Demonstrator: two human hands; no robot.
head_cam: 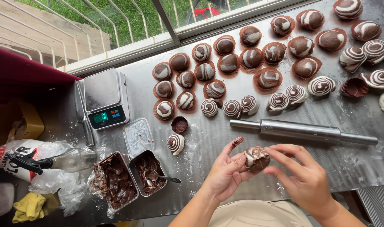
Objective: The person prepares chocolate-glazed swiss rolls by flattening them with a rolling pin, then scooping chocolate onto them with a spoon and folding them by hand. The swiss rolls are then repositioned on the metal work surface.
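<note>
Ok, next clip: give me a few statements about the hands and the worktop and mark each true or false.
1. Both hands meet on one marbled dough ball. True: the left hand cups it and the right hand pinches it with its fingers.
2. The metal rolling pin is in the right hand. False: it lies on the steel table, untouched.
3. A spoon rests in a tin of chocolate filling. True.
4. Every dough piece sits in a paper cup. False: several swirled pieces, such as the one by the tins, lie bare.
5. The digital scale carries a bowl. False: its platform is bare.
</note>
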